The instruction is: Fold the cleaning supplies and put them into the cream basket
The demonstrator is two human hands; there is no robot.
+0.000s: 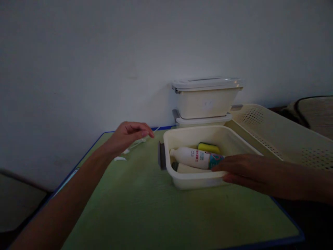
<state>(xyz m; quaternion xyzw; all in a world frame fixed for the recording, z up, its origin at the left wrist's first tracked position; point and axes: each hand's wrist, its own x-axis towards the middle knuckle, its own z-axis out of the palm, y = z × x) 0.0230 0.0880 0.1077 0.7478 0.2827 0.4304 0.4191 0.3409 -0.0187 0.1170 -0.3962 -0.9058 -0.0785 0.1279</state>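
Observation:
A cream plastic storage bin (199, 182) stands open on the table. Inside lie a white bottle (188, 156) with a teal-patterned end and a yellow sponge (208, 148); a pale item with a dark end is partly covered by the bottle. My right hand (249, 172) is closed over the bin's front right rim, fingers inside by the bottle's end, thumb outside. To the left of the bin, my left hand (134, 133) hovers with loosely bent fingers and nothing visible in them. Beneath it is a thin white strand with crumpled white bits (126, 151), partly hidden by the hand.
Behind the bin, a lidded cream box (206, 104) sits on another lidded box (204, 122) by the wall. A large perforated cream basket (283, 135) stands along the right. The green tabletop (156, 215) has a blue edge.

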